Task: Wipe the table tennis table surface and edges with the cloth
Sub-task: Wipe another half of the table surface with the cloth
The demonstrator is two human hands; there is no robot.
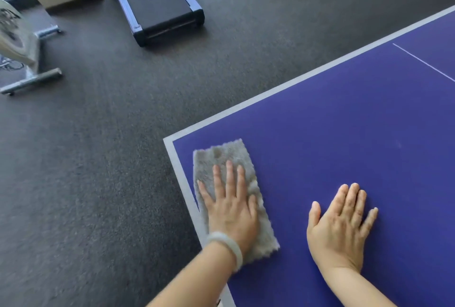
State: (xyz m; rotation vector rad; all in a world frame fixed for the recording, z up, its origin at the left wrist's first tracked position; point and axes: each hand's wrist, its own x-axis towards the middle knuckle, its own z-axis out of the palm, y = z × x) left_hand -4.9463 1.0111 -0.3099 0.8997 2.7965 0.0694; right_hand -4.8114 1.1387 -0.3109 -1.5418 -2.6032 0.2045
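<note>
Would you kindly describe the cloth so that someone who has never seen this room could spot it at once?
Find the blue table tennis table at lower right, then its grey-edged corner. There a fuzzy grey rectangular cloth lies flat under the left hand. The right hand rests on bare blue surface, so the cloth is the only soft thing there.

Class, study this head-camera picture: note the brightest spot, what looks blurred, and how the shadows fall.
Head view: daylight blows out the top left corner; the whole frame is soft, the exercise bike at left blurred most; the left hand on the cloth and the flat right hand cast only faint, diffuse shadows on the table.
</note>
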